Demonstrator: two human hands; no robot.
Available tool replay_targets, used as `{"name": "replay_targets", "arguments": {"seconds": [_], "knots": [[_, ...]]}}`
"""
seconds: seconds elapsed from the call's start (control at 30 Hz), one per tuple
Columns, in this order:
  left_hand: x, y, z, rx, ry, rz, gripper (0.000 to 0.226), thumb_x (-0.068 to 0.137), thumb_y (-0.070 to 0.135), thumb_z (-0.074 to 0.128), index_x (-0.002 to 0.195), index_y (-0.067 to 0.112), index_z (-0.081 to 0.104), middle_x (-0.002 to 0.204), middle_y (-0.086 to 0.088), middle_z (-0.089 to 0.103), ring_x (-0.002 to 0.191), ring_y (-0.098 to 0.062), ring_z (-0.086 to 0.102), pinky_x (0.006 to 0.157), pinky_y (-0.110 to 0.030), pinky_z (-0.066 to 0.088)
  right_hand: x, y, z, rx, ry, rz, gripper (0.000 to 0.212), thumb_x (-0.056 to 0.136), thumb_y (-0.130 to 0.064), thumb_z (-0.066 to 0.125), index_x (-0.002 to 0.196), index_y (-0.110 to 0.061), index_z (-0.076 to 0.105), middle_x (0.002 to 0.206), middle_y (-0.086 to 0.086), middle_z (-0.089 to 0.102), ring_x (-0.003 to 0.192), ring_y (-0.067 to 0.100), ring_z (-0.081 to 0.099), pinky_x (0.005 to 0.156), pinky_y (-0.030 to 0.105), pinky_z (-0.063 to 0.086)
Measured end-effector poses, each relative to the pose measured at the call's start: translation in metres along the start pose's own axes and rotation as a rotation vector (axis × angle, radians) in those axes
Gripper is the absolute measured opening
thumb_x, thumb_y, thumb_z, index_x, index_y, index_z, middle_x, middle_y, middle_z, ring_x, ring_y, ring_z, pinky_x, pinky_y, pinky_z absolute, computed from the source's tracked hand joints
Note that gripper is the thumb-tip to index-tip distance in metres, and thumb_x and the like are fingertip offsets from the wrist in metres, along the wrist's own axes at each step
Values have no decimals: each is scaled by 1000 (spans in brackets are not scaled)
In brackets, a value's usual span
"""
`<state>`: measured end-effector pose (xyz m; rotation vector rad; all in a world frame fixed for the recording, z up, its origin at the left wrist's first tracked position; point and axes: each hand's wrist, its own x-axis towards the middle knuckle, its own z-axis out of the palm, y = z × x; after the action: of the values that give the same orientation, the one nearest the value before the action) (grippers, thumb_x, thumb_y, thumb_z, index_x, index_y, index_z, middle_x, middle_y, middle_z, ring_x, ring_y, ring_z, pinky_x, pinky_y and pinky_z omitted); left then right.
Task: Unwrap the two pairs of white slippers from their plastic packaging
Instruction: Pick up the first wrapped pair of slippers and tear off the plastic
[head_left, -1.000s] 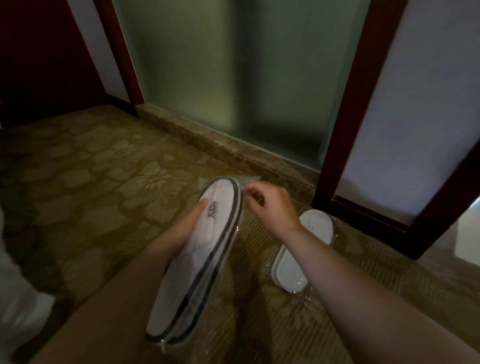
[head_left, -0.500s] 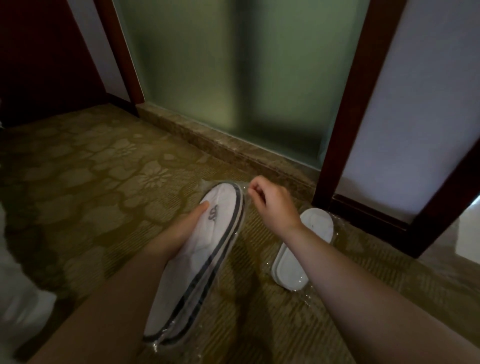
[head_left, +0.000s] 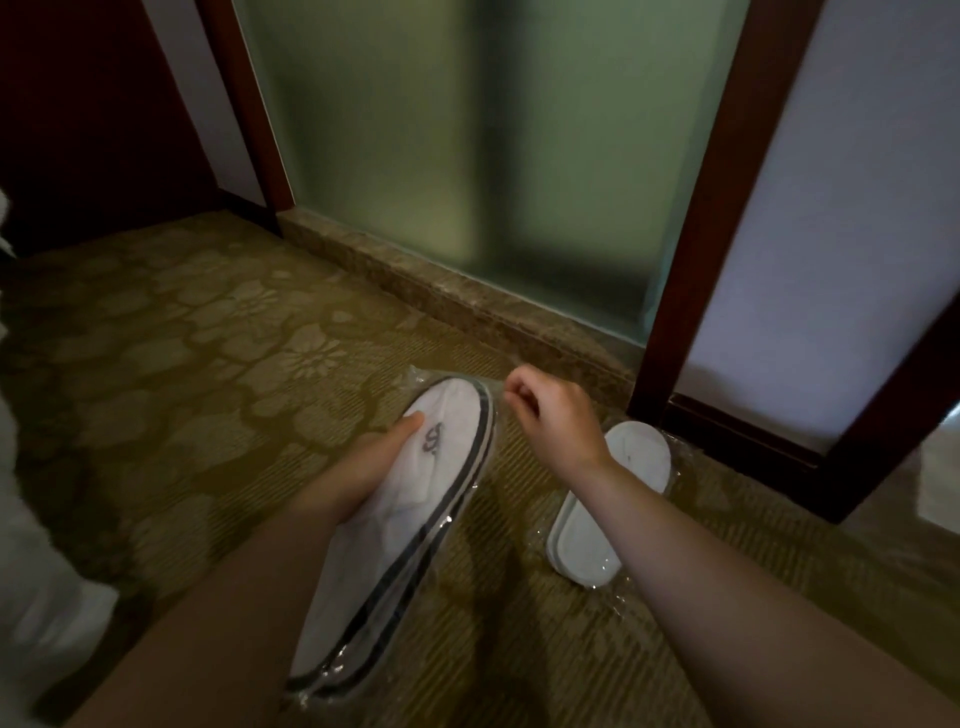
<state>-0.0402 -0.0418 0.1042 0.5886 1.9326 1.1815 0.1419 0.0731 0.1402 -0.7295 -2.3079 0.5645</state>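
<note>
We see both bare forearms reaching forward and down over the patterned carpet (head_left: 171, 374). The left hand (head_left: 358, 467) lies along the upper face of the wrapped slipper pair (head_left: 395, 525), its thumb pressed flat on the white fabric just beside a small dark logo; the other fingers are hidden behind the pair, so it appears to clasp the pair from the side. The logo is too small and blurred for us to read.

The right hand (head_left: 550, 415) hovers at the toe end, wrist bent down, fingers curled in with thumb and forefinger pinched together at the edge of the clear plastic packaging (head_left: 493, 387) — whether they truly grip the film we cannot tell.

The held pair is white with dark piping around the soles, the two slippers stacked flat together. Its long axis runs from lower left, near us, up to the right, with the rounded toe pointing away toward the frosted glass door (head_left: 467, 156) and its stone threshold (head_left: 441, 296).

The second wrapped pair (head_left: 608, 509) lies on the carpet just right of the right wrist — sole side up, partly hidden by the forearm, long axis roughly parallel to the first, near the dark wooden door frame (head_left: 696, 234)
</note>
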Motion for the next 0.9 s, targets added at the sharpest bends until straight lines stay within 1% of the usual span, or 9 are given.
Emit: {"name": "replay_targets", "arguments": {"seconds": [0.1,0.23,0.33,0.43,0.5,0.57,0.73,0.83,0.9], "knots": [[2,-2,2,33,42,7,79,74,66,55,128,8,55,130,-14,59,119,-30,55,103,-37,39,-2,2,1,32,12,28,7,91,-18,54,86,-17,59,73,-7,57,65,10,54,54,21,37],[0,0,5,92,54,69,79,73,68,53,127,10,57,125,-13,63,115,-31,58,105,-44,42,-2,3,1,115,52,120,11,92,-21,53,82,-22,56,67,-14,51,61,0,49,53,14,33],[-4,3,9,172,84,134,75,75,67,52,123,11,60,119,-12,67,108,-28,61,101,-43,45,0,3,-1,181,131,204,10,92,-19,53,83,-19,58,81,-8,49,68,1,46,58,14,33],[-8,1,14,241,112,211,60,79,58,56,118,13,64,110,-9,70,102,-26,64,95,-40,49,4,5,-8,290,221,306,11,92,-16,53,82,-19,57,89,-3,48,71,1,45,62,12,33],[-10,0,15,237,89,226,53,81,55,58,113,14,66,100,-6,71,95,-24,66,88,-37,53,5,6,-10,338,198,352,14,92,-16,52,80,-21,56,85,-2,54,71,4,49,61,15,36],[-10,0,15,233,50,226,51,81,55,58,109,14,67,94,-4,72,90,-22,68,85,-38,55,5,7,-11,390,191,406,21,93,-17,51,74,-26,53,77,-6,57,69,5,52,58,17,36],[-13,2,17,263,25,221,51,80,58,56,108,17,65,97,-5,71,89,-23,68,85,-41,56,8,11,-9,477,258,517,25,92,-17,51,70,-27,55,76,-2,64,73,12,59,63,23,43],[-16,6,20,266,-2,256,47,80,57,56,107,20,64,95,-2,71,90,-22,68,77,-36,56,7,16,-9,500,303,581,24,93,-16,51,71,-25,56,71,-7,61,70,6,57,62,21,41],[-17,7,23,275,-15,266,47,80,57,56,108,20,64,96,-3,71,89,-21,68,79,-37,56,6,19,-9,509,329,621,23,93,-16,52,72,-24,57,70,-8,61,68,5,57,62,20,41]]}}
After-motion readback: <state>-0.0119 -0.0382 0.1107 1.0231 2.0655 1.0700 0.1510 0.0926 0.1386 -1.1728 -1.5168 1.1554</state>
